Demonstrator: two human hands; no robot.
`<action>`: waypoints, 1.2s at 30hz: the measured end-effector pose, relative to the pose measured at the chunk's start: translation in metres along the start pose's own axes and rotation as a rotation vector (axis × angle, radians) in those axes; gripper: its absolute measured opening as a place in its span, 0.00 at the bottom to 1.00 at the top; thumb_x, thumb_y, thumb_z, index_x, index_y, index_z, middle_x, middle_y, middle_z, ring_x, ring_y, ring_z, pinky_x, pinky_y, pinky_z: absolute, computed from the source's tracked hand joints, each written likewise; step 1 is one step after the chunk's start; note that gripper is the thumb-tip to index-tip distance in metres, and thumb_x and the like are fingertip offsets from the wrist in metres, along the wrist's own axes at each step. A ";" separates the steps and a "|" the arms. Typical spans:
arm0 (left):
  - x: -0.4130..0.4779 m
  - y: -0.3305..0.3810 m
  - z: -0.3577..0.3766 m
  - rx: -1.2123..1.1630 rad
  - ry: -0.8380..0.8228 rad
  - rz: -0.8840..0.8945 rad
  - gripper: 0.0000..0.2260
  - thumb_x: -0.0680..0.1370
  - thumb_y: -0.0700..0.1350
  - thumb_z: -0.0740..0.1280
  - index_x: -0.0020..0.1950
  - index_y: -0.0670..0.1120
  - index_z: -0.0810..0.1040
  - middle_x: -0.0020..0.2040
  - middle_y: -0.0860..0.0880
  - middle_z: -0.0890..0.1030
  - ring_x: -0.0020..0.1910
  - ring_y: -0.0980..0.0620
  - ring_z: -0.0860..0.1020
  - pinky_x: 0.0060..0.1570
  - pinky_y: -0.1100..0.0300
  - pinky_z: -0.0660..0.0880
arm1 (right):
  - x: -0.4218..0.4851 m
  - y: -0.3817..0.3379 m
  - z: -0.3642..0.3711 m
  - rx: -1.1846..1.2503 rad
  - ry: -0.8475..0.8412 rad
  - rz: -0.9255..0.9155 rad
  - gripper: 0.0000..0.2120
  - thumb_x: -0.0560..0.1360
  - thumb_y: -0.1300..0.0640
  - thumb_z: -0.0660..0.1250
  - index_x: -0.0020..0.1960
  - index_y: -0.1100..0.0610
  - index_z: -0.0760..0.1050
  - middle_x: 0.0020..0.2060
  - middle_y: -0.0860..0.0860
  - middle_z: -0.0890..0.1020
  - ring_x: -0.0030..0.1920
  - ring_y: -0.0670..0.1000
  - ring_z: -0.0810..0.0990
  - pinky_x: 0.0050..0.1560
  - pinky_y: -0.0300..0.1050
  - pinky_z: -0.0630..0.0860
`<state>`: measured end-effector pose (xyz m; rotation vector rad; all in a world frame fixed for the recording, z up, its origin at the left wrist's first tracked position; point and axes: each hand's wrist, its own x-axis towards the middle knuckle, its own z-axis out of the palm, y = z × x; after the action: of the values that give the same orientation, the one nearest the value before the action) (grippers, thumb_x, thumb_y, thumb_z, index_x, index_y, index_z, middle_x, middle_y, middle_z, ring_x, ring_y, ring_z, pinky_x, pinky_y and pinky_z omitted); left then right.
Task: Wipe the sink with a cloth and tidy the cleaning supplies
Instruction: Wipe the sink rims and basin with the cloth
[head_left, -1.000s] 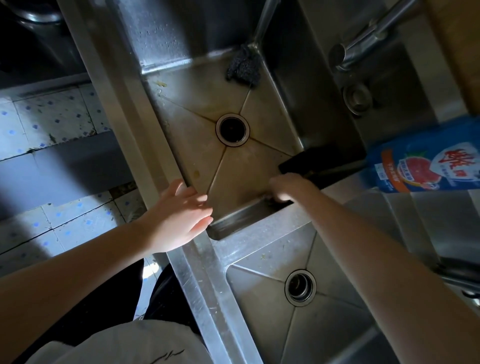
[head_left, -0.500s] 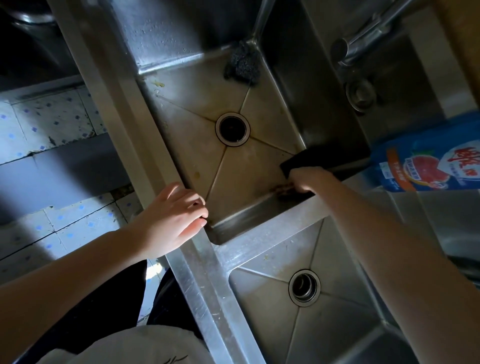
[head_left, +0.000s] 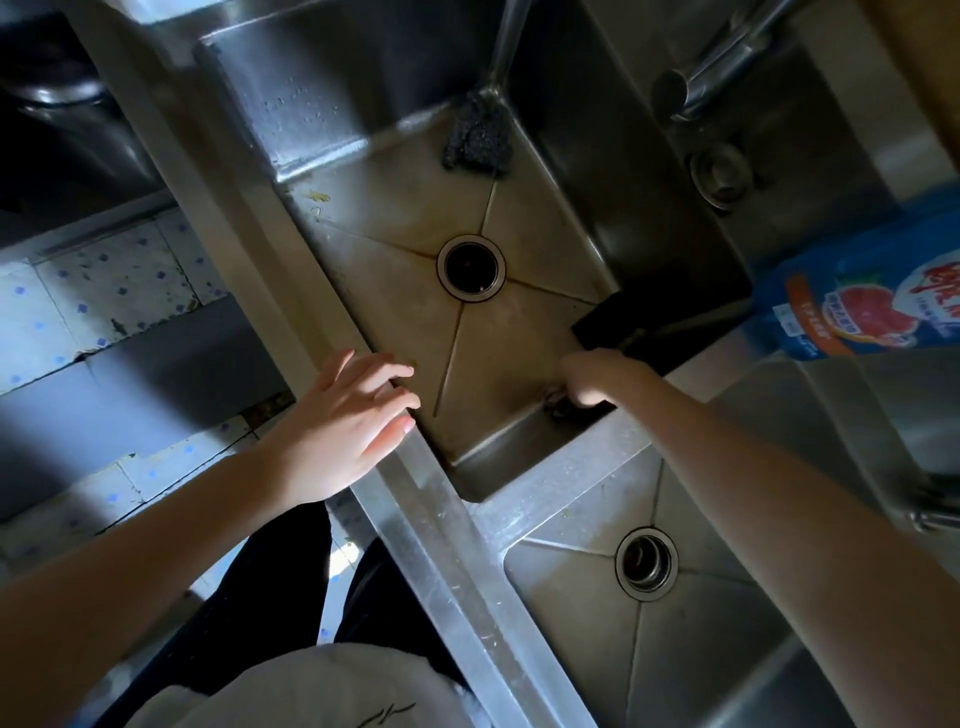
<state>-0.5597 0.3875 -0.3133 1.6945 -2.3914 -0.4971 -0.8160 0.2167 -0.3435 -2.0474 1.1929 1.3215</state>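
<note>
A stained steel sink basin (head_left: 395, 312) with a round drain (head_left: 471, 267) lies below me. My right hand (head_left: 592, 379) is down inside it, against the near wall, with its fingers closed on a small dark cloth (head_left: 555, 404). The hand hides most of the cloth. My left hand (head_left: 343, 421) rests flat on the sink's front rim (head_left: 415, 488), fingers apart and holding nothing. A dark scouring pad (head_left: 478, 137) sits in the basin's far corner. A blue detergent bottle (head_left: 872, 301) lies on the right ledge.
A second basin (head_left: 701, 649) with its own drain (head_left: 645, 564) is nearer to me on the right. A faucet spout (head_left: 727, 57) reaches over the far right. A black rectangular patch (head_left: 608, 322) sits by the basin's right wall; pad or shadow, I cannot tell. Tiled floor (head_left: 104, 291) is at left.
My right hand slid right along the basin's near wall, then back left with the cloth. The left hand stayed on the rim.
</note>
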 end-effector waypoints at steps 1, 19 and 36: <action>0.001 -0.005 -0.002 -0.006 -0.005 0.009 0.15 0.79 0.51 0.54 0.52 0.47 0.79 0.59 0.46 0.75 0.58 0.46 0.75 0.63 0.47 0.63 | -0.004 -0.015 0.006 0.017 0.000 -0.038 0.12 0.76 0.64 0.59 0.58 0.63 0.76 0.50 0.58 0.81 0.48 0.58 0.79 0.41 0.43 0.71; 0.020 -0.097 -0.038 -0.017 -0.068 0.284 0.07 0.76 0.47 0.62 0.52 0.48 0.75 0.57 0.47 0.75 0.55 0.47 0.76 0.62 0.43 0.65 | -0.029 -0.127 0.018 0.594 -0.245 0.054 0.15 0.74 0.68 0.56 0.54 0.65 0.78 0.48 0.62 0.83 0.39 0.57 0.78 0.36 0.47 0.73; 0.037 -0.131 -0.065 0.079 -0.049 0.160 0.13 0.77 0.51 0.55 0.53 0.48 0.76 0.51 0.48 0.77 0.48 0.44 0.76 0.55 0.51 0.60 | -0.013 -0.165 -0.042 1.166 -0.065 0.033 0.17 0.80 0.67 0.56 0.67 0.62 0.70 0.40 0.62 0.79 0.34 0.56 0.78 0.30 0.40 0.76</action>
<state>-0.4362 0.3021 -0.3021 1.5196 -2.5876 -0.4290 -0.6584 0.2807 -0.3285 -1.1102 1.4561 0.4337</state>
